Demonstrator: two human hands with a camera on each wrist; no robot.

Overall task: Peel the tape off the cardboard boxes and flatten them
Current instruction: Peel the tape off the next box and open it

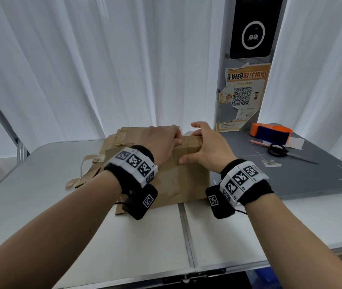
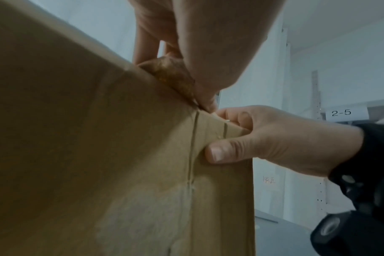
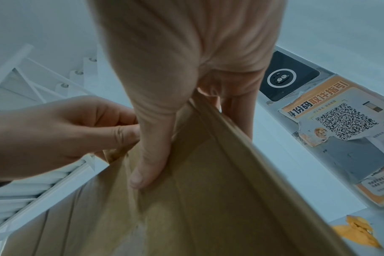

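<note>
A brown cardboard box (image 1: 183, 180) stands upright on the white table (image 1: 82, 226). My left hand (image 1: 176, 140) is at the box's top edge and pinches a crumpled strip of brown tape (image 2: 171, 74) that lifts off that edge. My right hand (image 1: 194, 143) grips the top right corner of the box (image 2: 99, 155), with its thumb (image 3: 146, 166) pressed on the near face and the fingers behind. The two hands almost touch. Where the tape still sticks along the top is hidden by the hands.
Peeled tape strips (image 1: 86, 170) and flattened cardboard (image 1: 124, 134) lie behind and left of the box. On the grey mat (image 1: 291, 180) to the right are an orange and blue tape dispenser (image 1: 270, 132), scissors (image 1: 278, 150) and a pen (image 1: 259, 143). A post with a QR poster (image 1: 243, 97) stands behind.
</note>
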